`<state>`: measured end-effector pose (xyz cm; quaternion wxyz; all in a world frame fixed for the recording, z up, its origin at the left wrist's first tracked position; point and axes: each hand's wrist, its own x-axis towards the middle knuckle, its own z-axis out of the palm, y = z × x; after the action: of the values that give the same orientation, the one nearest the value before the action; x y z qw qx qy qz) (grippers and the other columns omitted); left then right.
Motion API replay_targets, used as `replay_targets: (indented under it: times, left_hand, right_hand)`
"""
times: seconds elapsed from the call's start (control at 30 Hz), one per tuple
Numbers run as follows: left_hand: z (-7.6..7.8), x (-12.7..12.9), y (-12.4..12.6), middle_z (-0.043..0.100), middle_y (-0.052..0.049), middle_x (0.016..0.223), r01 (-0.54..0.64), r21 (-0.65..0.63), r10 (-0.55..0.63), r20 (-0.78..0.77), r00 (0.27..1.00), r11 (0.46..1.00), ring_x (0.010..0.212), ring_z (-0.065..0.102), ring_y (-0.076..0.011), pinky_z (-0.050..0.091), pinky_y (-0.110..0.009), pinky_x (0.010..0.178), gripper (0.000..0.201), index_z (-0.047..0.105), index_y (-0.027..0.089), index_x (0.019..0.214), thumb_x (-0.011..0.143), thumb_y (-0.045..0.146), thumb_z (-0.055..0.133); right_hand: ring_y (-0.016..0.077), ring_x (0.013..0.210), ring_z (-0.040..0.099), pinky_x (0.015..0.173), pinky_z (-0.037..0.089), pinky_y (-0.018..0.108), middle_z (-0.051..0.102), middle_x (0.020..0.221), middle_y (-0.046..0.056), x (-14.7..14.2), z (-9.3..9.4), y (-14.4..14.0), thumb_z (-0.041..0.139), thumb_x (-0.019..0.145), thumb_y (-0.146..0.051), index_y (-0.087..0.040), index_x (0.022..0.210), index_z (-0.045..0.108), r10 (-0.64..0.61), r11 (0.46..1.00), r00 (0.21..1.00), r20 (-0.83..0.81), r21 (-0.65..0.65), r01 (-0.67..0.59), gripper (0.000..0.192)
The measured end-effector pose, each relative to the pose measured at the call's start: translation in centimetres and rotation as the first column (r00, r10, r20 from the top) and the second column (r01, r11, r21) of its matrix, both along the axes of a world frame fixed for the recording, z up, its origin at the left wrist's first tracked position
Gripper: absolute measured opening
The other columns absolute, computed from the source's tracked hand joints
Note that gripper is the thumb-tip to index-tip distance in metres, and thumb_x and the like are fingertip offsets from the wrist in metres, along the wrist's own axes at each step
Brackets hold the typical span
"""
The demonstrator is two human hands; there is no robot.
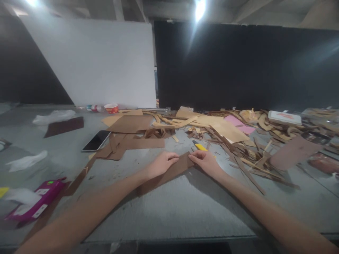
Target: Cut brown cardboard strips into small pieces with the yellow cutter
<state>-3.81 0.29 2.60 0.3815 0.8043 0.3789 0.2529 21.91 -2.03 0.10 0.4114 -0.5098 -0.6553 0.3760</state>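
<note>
Centrally in the frame, both hands pinch one brown cardboard strip (169, 173) flat on the table (201, 208): left hand (161, 164) on its upper edge, right hand (205, 161) at its far end. Yellow cutter (199, 146) lies idle just beyond; offcuts (246, 155) heaped at right suggest much trimming already done.

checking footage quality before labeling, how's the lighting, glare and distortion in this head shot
Head view: a ceiling light flares hard at top centre, streaking over the dark wall; the table is dim but readable, with soft shadows under the left hand and right hand on the brown cardboard strip; wide-angle stretch bends the edges, and far scraps look soft.
</note>
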Motion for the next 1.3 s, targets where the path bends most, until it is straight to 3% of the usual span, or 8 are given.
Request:
replay_targets:
  times: [0.47, 0.57, 0.63, 0.73, 0.93, 1.03, 1.17, 1.3]
  left_hand:
    - [-0.4, -0.6, 1.0, 0.084, -0.004, 0.101, 0.146, 0.042, -0.14, -0.116, 0.983, 0.988, 0.093, 0.074, -0.024, 0.05, -0.032, 0.082, 0.031, 0.082, 0.023, 0.106, 0.107, 0.034, 0.054]
    - [-0.3, -0.6, 0.7, 0.083, -0.006, 0.118, 0.083, 0.118, -0.064, -0.158, 0.985, 0.989, 0.11, 0.075, -0.0265, 0.053, -0.036, 0.094, 0.032, 0.08, 0.024, 0.117, 0.111, 0.033, 0.05]
    - [-0.4, -0.7, 0.3, 0.078, -0.01, 0.133, 0.004, 0.255, 0.04, -0.168, 0.985, 0.967, 0.125, 0.07, -0.0287, 0.052, -0.041, 0.107, 0.033, 0.076, 0.024, 0.13, 0.113, 0.032, 0.05]
    - [-1.2, -0.8, -0.3, 0.075, -0.012, 0.128, -0.003, 0.389, 0.079, -0.181, 0.98, 0.921, 0.123, 0.068, -0.0289, 0.053, -0.045, 0.109, 0.03, 0.073, 0.022, 0.132, 0.113, 0.028, 0.051]
    - [-4.3, -1.0, 0.0, 0.071, -0.009, 0.115, -0.008, 0.373, 0.042, -0.082, 0.996, 0.928, 0.113, 0.067, -0.0239, 0.057, -0.04, 0.103, 0.03, 0.076, 0.023, 0.12, 0.113, 0.018, 0.047]
    - [-4.7, -1.0, 0.2, 0.071, -0.009, 0.108, -0.006, 0.39, 0.05, -0.103, 0.993, 0.921, 0.109, 0.066, -0.0242, 0.058, -0.039, 0.098, 0.03, 0.077, 0.02, 0.115, 0.114, 0.018, 0.047]
    - [-3.5, -1.0, -0.5, 0.072, -0.011, 0.108, 0.05, 0.5, 0.049, -0.184, 0.982, 0.864, 0.106, 0.065, -0.0259, 0.059, -0.041, 0.095, 0.033, 0.075, 0.016, 0.116, 0.116, 0.023, 0.043]
    - [-2.1, -0.8, -1.7, 0.073, -0.014, 0.111, 0.161, 0.668, 0.025, -0.259, 0.966, 0.727, 0.105, 0.066, -0.0279, 0.059, -0.045, 0.092, 0.03, 0.073, 0.014, 0.121, 0.115, 0.019, 0.044]
  right_hand:
    - [0.0166, 0.063, 0.057, 0.06, 0.042, 0.029, 0.069, 0.069, 0.0, 0.5, 0.6, 0.4, 0.074, 0.088, -0.059, -0.022, 0.079, 0.076, 0.124, 0.992, 0.992, 0.039, -0.008, -0.124, 0.038]
    - [0.018, 0.064, 0.059, 0.061, 0.044, 0.03, 0.072, 0.07, 0.001, 0.5, 0.2, 0.9, 0.072, 0.089, -0.058, -0.022, 0.079, 0.078, 0.07, 0.997, 0.996, 0.057, 0.012, -0.071, 0.038]
    - [0.0194, 0.066, 0.061, 0.063, 0.046, 0.031, 0.074, 0.071, 0.002, 0.3, -0.2, 1.2, 0.072, 0.088, -0.058, -0.023, 0.077, 0.077, 0.023, 0.999, 0.998, 0.066, 0.03, -0.025, 0.038]
    - [0.0205, 0.065, 0.063, 0.064, 0.046, 0.032, 0.074, 0.07, 0.003, 0.1, -0.8, 1.6, 0.071, 0.088, -0.055, -0.023, 0.074, 0.077, -0.013, 0.999, 0.996, 0.088, 0.032, 0.011, 0.036]
    - [0.0246, 0.072, 0.069, 0.067, 0.05, 0.035, 0.078, 0.074, 0.003, -0.2, -1.2, 1.5, 0.068, 0.09, -0.05, -0.025, 0.074, 0.078, -0.015, 0.999, 0.99, 0.137, 0.032, 0.01, 0.031]
    - [0.0263, 0.074, 0.072, 0.069, 0.053, 0.036, 0.08, 0.077, 0.004, -0.3, -1.4, 1.3, 0.067, 0.091, -0.049, -0.025, 0.076, 0.079, -0.015, 0.999, 0.988, 0.156, 0.036, 0.01, 0.03]
    - [0.0268, 0.075, 0.073, 0.069, 0.054, 0.037, 0.081, 0.078, 0.006, -0.3, -1.7, 1.2, 0.067, 0.091, -0.049, -0.025, 0.078, 0.08, -0.036, 0.999, 0.988, 0.152, 0.021, 0.034, 0.031]
    - [0.0257, 0.076, 0.074, 0.071, 0.055, 0.035, 0.081, 0.08, 0.006, -0.3, -1.8, 1.0, 0.065, 0.093, -0.049, -0.024, 0.079, 0.08, -0.039, 0.999, 0.983, 0.181, 0.017, 0.037, 0.033]
